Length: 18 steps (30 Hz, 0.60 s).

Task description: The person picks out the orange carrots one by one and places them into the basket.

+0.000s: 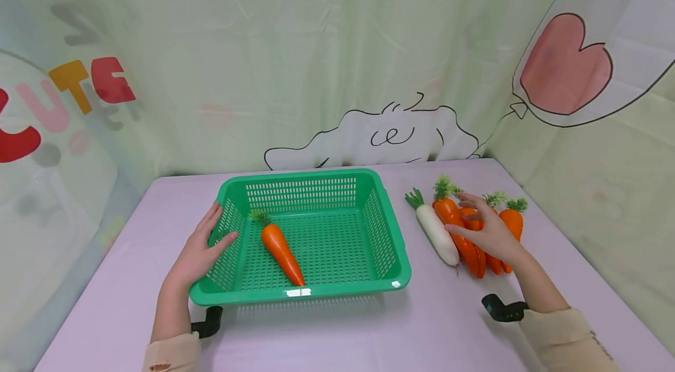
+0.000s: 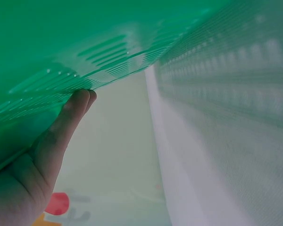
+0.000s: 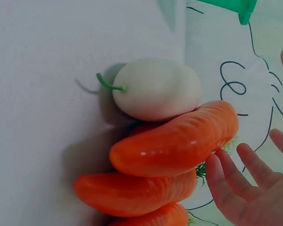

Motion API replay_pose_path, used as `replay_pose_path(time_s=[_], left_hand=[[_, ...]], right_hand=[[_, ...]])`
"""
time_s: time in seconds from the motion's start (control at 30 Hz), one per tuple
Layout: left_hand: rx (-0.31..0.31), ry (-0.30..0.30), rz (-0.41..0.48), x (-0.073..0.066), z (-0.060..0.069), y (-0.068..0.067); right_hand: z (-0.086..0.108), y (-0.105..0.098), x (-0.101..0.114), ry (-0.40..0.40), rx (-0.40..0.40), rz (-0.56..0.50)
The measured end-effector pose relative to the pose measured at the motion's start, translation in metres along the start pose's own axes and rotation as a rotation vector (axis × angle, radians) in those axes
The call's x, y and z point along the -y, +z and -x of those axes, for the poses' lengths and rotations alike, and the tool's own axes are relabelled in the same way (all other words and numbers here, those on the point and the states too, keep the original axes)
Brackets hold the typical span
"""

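Left hand (image 1: 196,253) at green basket (image 1: 348,292); right hand (image 1: 490,232) at carrot group (image 1: 464,248).
Left fingers are extended against the basket's outer left wall, with the thumb across the rim. Inside, toward the left, a single carrot (image 1: 282,255) lies diagonally, leafy end toward the far side, tip at the near wall. The basket sits on the table (image 1: 343,334). To its right lies a white radish (image 1: 437,234), leaves away from the wearer, just beside the carrot group. Right fingers are spread apart near those carrots, gripping nothing.
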<state>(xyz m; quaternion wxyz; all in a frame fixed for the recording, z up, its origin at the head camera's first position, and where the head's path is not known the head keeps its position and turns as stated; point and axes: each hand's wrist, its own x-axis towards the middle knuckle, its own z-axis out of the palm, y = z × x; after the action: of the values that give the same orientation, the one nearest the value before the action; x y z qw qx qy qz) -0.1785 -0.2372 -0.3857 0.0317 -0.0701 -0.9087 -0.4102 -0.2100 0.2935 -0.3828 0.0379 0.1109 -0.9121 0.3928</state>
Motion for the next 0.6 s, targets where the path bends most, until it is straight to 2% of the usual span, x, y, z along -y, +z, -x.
replay_pose_path(time_s=[0.3, 0.6], left_hand=[[-0.002, 0.008, 0.005, 0.0, 0.001, 0.0], [0.002, 0.002, 0.001, -0.001, 0.0, -0.001]], right_hand=[[-0.001, 0.0, -0.002, 0.007, 0.093, -0.004], [-0.008, 0.0, -0.011, 0.014, 0.143, 0.06]])
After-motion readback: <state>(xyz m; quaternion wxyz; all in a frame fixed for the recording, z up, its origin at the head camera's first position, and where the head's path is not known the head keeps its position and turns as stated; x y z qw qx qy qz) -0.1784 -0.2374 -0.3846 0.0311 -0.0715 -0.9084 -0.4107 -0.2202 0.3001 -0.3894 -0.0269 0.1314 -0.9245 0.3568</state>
